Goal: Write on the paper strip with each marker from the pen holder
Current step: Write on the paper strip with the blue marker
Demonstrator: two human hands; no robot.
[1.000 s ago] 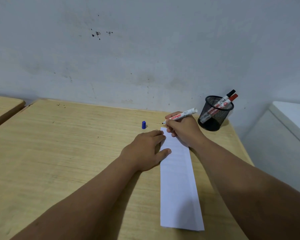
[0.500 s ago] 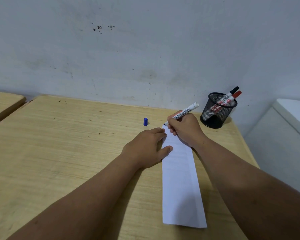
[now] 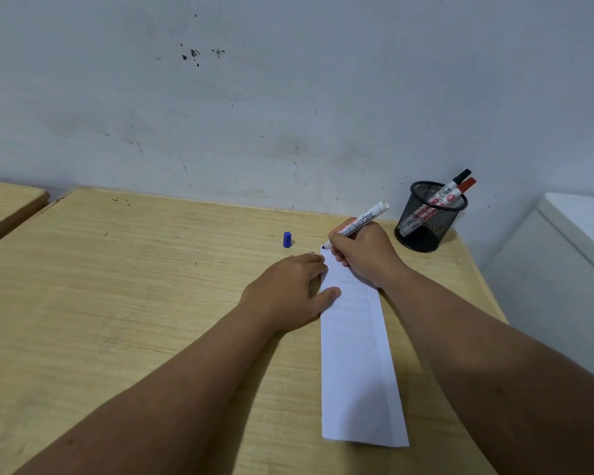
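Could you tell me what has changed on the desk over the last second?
The right hand tilted the white board marker more upright and brought its tip down to the far left corner of the white paper strip. The left hand still presses the strip; the blue cap and black mesh pen holder stayed put.

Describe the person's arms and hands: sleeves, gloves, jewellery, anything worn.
Both forearms are bare all the way to the frame edge, with no sleeve in view. The left hand and the right hand wear no gloves. No watch, bracelet or ring shows on either wrist or on the visible fingers. No marks or bandages are apparent on them.
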